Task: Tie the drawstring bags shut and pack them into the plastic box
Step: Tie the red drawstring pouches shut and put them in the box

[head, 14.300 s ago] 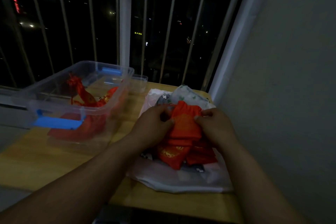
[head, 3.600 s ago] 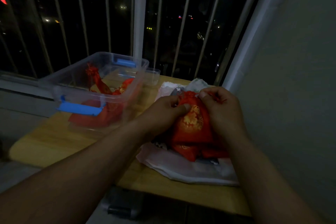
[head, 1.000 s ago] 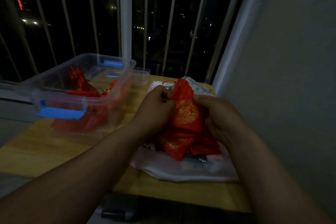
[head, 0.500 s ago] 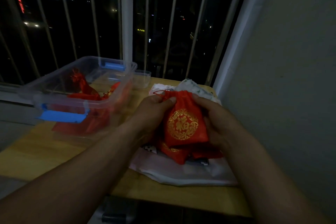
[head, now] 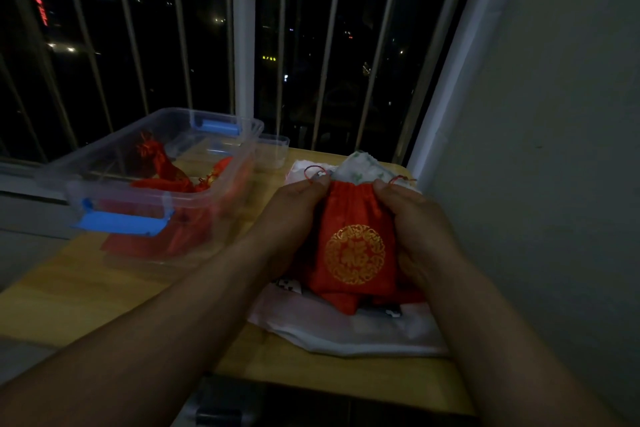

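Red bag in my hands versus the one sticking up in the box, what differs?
The held bag has a wide mouth; the boxed bag is cinched to a tuft. The held bag is pinched by left hand and right hand, gold emblem showing; the boxed bag sits untouched. Both are red.

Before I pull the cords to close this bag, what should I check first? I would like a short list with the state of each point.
1. Left hand pinches the left cord: ok.
2. Right hand pinches the right cord: ok.
3. Mouth of the bag fully shut: not ok, only partly gathered.
4. Box open and with room: ok.
5. Something inside the bag: cannot tell.
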